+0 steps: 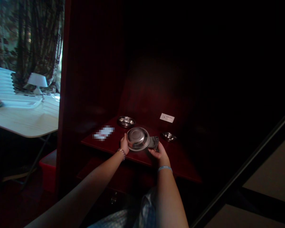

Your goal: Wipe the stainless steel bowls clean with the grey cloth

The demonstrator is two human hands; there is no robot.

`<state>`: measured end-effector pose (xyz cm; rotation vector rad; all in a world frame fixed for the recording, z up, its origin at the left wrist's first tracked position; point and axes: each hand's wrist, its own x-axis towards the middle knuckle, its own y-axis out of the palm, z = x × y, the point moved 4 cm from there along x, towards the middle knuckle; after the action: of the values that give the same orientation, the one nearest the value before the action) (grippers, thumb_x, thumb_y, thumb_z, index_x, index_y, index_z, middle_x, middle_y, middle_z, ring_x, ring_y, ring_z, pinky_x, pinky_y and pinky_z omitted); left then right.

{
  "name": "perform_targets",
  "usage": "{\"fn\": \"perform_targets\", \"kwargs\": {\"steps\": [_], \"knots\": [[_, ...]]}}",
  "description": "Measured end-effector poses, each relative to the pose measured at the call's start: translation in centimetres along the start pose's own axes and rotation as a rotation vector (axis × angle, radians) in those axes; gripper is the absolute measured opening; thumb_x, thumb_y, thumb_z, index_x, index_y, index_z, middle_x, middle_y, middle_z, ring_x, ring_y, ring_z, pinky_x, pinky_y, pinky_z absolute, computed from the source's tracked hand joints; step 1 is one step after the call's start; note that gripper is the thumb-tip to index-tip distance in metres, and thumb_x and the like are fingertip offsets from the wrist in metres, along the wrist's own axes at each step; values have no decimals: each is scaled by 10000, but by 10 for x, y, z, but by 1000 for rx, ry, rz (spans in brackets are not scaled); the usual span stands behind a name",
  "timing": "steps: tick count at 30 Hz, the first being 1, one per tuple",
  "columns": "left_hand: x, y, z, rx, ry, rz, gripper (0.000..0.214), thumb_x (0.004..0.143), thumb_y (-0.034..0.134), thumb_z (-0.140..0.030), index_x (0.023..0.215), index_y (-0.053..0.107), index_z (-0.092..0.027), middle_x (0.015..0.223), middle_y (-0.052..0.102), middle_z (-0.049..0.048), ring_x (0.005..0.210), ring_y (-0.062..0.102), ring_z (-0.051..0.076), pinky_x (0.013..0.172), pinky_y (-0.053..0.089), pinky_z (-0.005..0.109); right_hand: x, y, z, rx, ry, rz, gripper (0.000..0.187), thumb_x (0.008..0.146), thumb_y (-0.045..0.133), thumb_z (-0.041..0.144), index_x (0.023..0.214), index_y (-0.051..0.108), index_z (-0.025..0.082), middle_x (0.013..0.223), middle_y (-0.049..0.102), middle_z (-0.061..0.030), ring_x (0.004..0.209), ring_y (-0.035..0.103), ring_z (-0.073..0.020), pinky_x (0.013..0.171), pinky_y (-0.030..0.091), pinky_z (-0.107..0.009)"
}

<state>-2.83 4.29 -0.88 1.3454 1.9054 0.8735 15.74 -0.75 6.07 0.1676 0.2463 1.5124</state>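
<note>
Two bowls sit on the table; whether wiped, I can't tell. Above it, my left grip clasps a third bowl, seemingly mid-wipe; my right grip pinches gray cloth.

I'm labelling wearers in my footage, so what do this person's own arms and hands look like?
Both hands are ungloved, and no sleeves show. At the wrist, the left hand has a shiny bracelet of bead-like links; the right hand has a slim light-blue band.
</note>
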Motion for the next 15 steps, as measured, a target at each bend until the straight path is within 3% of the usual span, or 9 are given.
{"fn": "perform_targets", "kwargs": {"steps": [5,12,15], "knots": [[0,1,-1,31,43,27,355,787,692,-498,782,670,-143,738,717,52,722,679,163,764,524,303,-2,12,0,223,73,-18,221,930,460,271,800,623,200,783,717,-34,816,699,-159,869,564,-318],[0,4,-1,148,130,99,429,739,708,-559,753,665,-133,711,701,43,690,643,152,706,492,265,-2,9,-8,93,196,46,228,945,501,280,782,623,176,641,662,-19,552,622,-125,560,559,-239],[0,4,0,195,127,113,452,759,677,-588,744,655,-137,704,696,45,670,634,152,667,484,258,7,4,-17,51,137,-5,261,953,516,342,794,631,170,615,653,-18,520,602,-122,523,531,-236]]}}
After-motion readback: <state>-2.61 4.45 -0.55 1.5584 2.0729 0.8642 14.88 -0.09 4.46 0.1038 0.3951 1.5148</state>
